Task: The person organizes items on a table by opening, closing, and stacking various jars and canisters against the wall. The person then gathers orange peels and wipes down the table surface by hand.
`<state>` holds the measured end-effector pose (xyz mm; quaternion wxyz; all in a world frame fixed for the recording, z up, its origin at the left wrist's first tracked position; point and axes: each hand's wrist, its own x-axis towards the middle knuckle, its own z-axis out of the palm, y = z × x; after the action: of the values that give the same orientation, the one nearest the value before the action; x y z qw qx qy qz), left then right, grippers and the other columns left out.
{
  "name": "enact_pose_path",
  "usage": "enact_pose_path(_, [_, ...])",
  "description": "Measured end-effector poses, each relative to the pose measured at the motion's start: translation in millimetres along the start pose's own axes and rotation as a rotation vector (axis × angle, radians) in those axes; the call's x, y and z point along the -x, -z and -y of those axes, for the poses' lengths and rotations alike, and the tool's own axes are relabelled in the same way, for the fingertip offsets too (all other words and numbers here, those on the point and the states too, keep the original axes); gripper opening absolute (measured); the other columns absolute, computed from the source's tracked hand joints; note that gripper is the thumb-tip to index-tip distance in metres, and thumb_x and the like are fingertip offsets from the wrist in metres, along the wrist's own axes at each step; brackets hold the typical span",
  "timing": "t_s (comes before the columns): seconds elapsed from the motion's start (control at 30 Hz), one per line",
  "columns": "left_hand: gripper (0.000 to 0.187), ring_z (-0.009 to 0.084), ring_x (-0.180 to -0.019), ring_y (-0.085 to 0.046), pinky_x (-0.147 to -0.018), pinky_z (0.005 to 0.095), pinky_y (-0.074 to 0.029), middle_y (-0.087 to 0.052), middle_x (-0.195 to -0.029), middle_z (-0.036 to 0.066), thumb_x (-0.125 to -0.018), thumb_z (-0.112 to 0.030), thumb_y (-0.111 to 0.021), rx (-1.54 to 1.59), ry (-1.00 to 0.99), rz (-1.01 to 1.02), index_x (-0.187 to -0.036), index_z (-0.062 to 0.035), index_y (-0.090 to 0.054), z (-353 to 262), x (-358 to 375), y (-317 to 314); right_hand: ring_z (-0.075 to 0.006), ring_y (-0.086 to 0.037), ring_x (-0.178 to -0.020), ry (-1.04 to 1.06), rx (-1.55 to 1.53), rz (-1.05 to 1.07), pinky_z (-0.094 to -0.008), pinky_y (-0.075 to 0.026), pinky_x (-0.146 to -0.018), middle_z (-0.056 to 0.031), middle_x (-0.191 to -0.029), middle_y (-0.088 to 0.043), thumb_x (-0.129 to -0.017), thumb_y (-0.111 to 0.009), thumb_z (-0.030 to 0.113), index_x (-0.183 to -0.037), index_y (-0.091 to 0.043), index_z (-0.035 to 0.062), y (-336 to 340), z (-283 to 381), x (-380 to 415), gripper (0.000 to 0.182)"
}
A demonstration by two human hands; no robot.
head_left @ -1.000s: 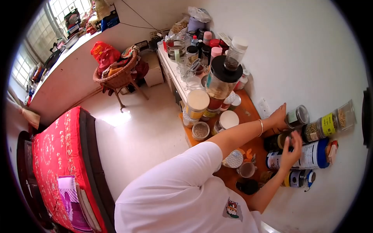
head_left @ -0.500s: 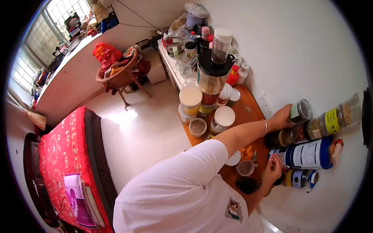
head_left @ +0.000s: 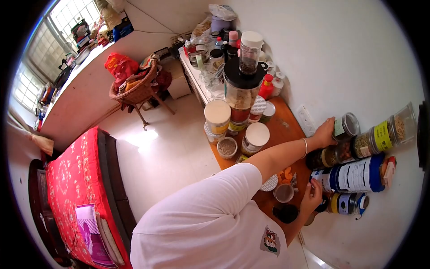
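My left hand [head_left: 324, 133], with a bangle at the wrist, is closed round a jar [head_left: 346, 127] with a greenish label and a silvery rim. That jar is beside a stack of jars [head_left: 363, 147] holding dried goods. My right hand [head_left: 311, 197] is lower, next to a tall blue-and-white canister [head_left: 354, 175]. Its fingers are loosely bent and slightly apart, with nothing visible between them. Near it are an open-topped cup [head_left: 283, 193], a dark round container [head_left: 285, 213] and orange pieces [head_left: 285, 174]. A yellow-banded jar [head_left: 342, 204] is stacked below the canister.
More jars, one with a cream lid [head_left: 217, 112] and one with a white lid [head_left: 256, 134], are on the wooden table [head_left: 285, 121]. A black-lidded canister [head_left: 244, 78] carries another jar [head_left: 250, 51]. Left are a wicker basket [head_left: 136, 93] and a red-covered bed [head_left: 74, 175].
My right hand has shifted slightly, its fingers a little more bent. My left hand stays on the jar. The view has moved slightly.
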<state>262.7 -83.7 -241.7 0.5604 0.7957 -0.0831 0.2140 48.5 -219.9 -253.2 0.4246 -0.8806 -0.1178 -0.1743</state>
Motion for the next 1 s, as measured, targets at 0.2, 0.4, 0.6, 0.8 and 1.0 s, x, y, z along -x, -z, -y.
enact_pose_path(0.2, [0.099,0.0415,-0.119,-0.049,-0.099,0.0429,-0.044,-0.047,-0.128,0.026,-0.057,-0.024,-0.089,0.029,0.059,0.076,-0.134,0.0060,-0.035,-14.5,-6.2,14.6,-0.0280,-0.065,-0.099,-0.012,-0.019,0.001,-0.0364,-0.051,-0.087,-0.0142,-0.107,-0.069,-0.090,-0.064,0.009,-0.102,-0.069,-0.0024,1.3,-0.5,10.4,0.018])
enact_pose_path(0.4, [0.087,0.0416,-0.113,-0.052,-0.095,0.0431,-0.046,-0.052,-0.118,0.026,-0.059,-0.027,-0.088,0.038,0.056,0.033,-0.125,0.0045,-0.040,-5.7,-8.4,7.4,-0.0282,-0.066,-0.098,-0.015,0.002,0.004,-0.0358,-0.052,-0.084,-0.0145,-0.108,-0.069,-0.090,-0.063,0.008,-0.102,-0.069,-0.0022,-0.8,-4.6,16.9,0.017])
enact_pose_path(0.6, [0.081,0.0425,-0.108,-0.055,-0.091,0.0436,-0.047,-0.055,-0.112,0.026,-0.058,-0.025,-0.089,0.082,0.036,0.016,-0.118,0.0024,-0.041,-3.2,-9.1,10.5,-0.0287,-0.066,-0.098,0.010,0.020,0.005,-0.0362,-0.052,-0.084,-0.0151,-0.107,-0.069,-0.089,-0.063,0.006,-0.101,-0.068,-0.0033,-1.1,-4.9,17.4,0.016])
enact_pose_path(0.8, [0.083,0.0422,-0.109,-0.054,-0.092,0.0438,-0.047,-0.056,-0.112,0.024,-0.056,-0.024,-0.091,0.032,0.011,0.030,-0.118,0.0016,-0.042,-3.8,-8.1,14.0,-0.0291,-0.066,-0.098,0.012,0.037,0.009,-0.0364,-0.052,-0.084,-0.0152,-0.107,-0.069,-0.089,-0.063,0.006,-0.101,-0.068,-0.0035,-0.9,-6.0,18.3,0.016])
enact_pose_path(1.0, [0.091,0.0413,-0.112,-0.054,-0.095,0.0436,-0.045,-0.056,-0.117,0.025,-0.056,-0.029,-0.092,0.007,0.011,0.074,-0.126,0.0021,-0.042,-2.7,-8.4,18.4,-0.0294,-0.066,-0.098,-0.018,0.024,0.015,-0.0364,-0.053,-0.084,-0.0150,-0.107,-0.069,-0.089,-0.063,0.006,-0.102,-0.068,-0.0037,-2.2,-9.0,20.6,0.017])
